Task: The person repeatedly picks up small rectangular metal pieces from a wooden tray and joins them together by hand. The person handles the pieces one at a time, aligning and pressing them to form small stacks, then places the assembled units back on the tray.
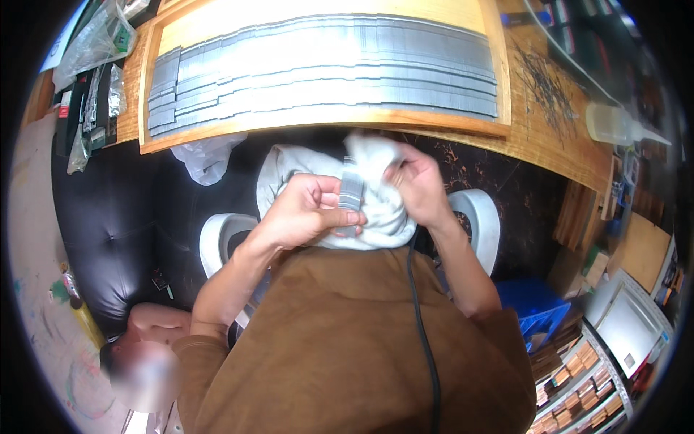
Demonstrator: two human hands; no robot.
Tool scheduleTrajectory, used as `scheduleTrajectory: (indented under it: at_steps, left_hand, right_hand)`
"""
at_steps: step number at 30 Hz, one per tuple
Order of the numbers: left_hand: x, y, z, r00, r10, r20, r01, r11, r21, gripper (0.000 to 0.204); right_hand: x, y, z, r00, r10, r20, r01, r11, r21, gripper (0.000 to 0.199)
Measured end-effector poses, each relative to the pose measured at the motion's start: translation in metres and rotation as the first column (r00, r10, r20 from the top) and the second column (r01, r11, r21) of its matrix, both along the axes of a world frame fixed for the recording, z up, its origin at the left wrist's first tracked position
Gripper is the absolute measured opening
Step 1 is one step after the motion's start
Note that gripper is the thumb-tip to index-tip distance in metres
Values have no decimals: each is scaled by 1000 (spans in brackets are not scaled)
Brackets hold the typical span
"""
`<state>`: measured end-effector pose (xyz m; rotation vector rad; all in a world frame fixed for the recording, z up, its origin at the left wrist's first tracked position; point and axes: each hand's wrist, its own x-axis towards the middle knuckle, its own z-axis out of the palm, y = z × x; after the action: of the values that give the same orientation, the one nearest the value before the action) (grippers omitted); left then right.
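**Metal strip held in a white cloth**

The left hand (307, 210) pinches a grey metal strip (351, 194) between thumb and fingers. The right hand (418, 181) is closed around the white cloth (376, 210) wrapped about the strip, above the lap. Beyond them, a wooden tray (155, 87) holds rows of similar strips on the wooden table (557, 137).

Bright, even light falls from above on the worktop (549, 137) — the grey metal strips (325, 69) glare pale. Beneath its edge lies deep shadow. Fisheye bending curves straight edges, the rim fades to black, and the hands look slightly soft
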<state>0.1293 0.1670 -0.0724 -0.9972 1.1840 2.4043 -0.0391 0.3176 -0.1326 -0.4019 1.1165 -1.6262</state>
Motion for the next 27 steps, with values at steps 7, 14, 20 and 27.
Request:
scheduleTrajectory:
  at_steps: [7,14,20,27]
  left_hand:
    - [-10,21,-14,996,22,-86,-36,985,-166,20]
    - [11,7,-10,996,-83,-31,85,995,52,20]
    - [1,9,-9,925,333,-182,-348,936,-57,36]
    - [-12,3,-14,874,477,-91,-463,875,142,35]
  right_hand:
    - [7,-1,3,804,228,-550,-135,970,204,37]
    - [0,-20,-22,887,-121,-447,278,911,305,24]
    - [4,4,-26,978,-161,-136,188,958,218,32]
    - [11,20,-29,943,-165,-289,180,983,27,45]
